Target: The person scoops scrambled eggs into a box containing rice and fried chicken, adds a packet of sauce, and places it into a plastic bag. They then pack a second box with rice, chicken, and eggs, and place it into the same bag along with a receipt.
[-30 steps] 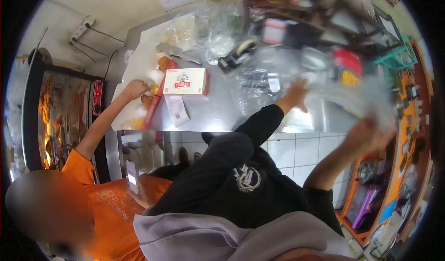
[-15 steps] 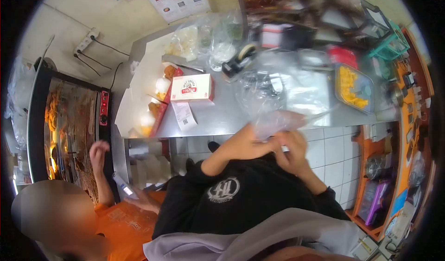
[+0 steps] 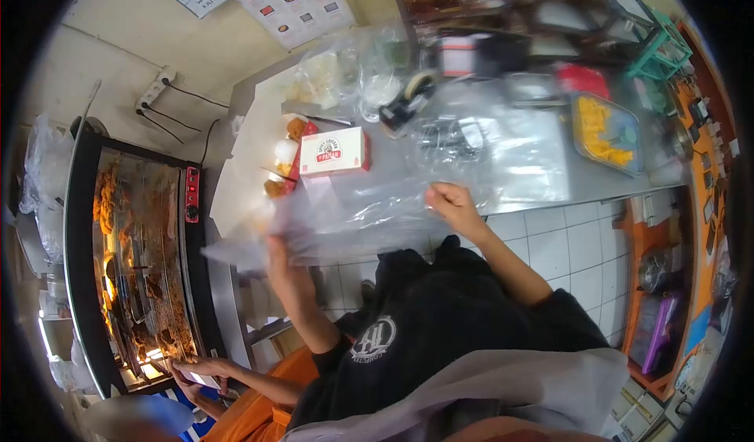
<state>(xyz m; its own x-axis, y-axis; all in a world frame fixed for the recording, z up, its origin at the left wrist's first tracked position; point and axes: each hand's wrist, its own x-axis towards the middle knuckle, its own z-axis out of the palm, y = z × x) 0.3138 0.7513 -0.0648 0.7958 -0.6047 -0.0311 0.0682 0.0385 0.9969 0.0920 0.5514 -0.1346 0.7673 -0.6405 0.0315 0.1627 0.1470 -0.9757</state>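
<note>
A clear plastic bag (image 3: 353, 220) is stretched out between my two hands above the near edge of the metal table. My left hand (image 3: 287, 273) grips its left part, somewhat blurred. Fingers closed, my right hand (image 3: 455, 205) pinches the bag's other end. Just beyond the bag sits a white and red printed food box (image 3: 335, 151). Left of the box, an open red-sided box holds fried chicken (image 3: 296, 128) and white rounded portions (image 3: 286, 154); the bag partly covers its near end. Under the film, the paper receipt is barely visible.
A tape dispenser (image 3: 404, 106), more clear bags (image 3: 455, 139) and a tub of yellow pieces (image 3: 601, 134) stand on the table. On the left, a co-worker in an orange shirt (image 3: 263, 399) holds a phone beside a lit display warmer (image 3: 145, 261). Orange shelves (image 3: 640, 285) line the right.
My hands have moved apart, the left one going left, and the bunched bag is now spread wide. The co-worker's hands and phone have moved lower, nearer the warmer. The camera view has shifted slightly.
</note>
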